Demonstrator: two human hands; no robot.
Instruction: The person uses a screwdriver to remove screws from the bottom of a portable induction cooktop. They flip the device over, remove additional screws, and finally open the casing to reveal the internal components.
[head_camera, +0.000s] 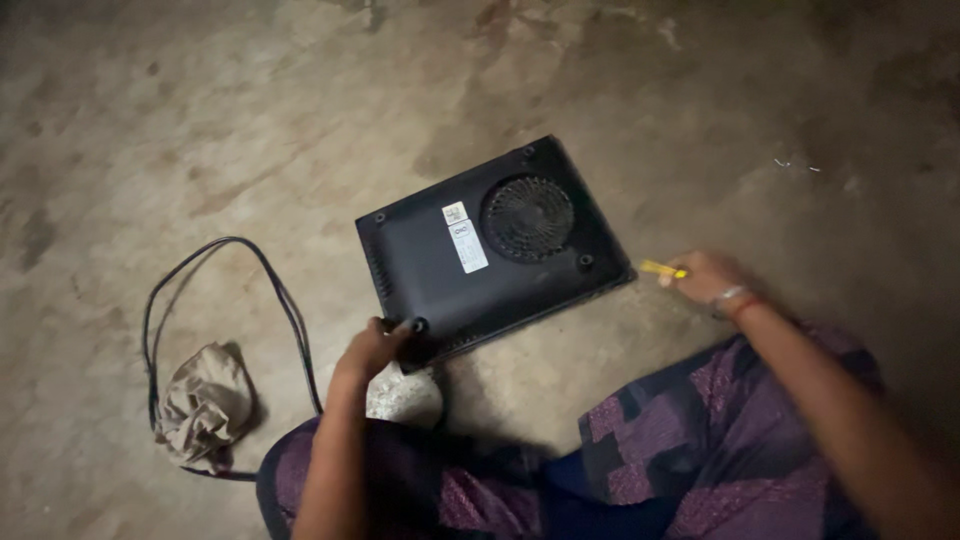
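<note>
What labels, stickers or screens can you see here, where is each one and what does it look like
Small label: on the underside of the black appliance, left of the round fan grille; roughly square, pale with a yellowish tint.
Larger label: just below the small one; a tilted white rectangle with dark print too small to make out.
No screens or packages show.
</note>
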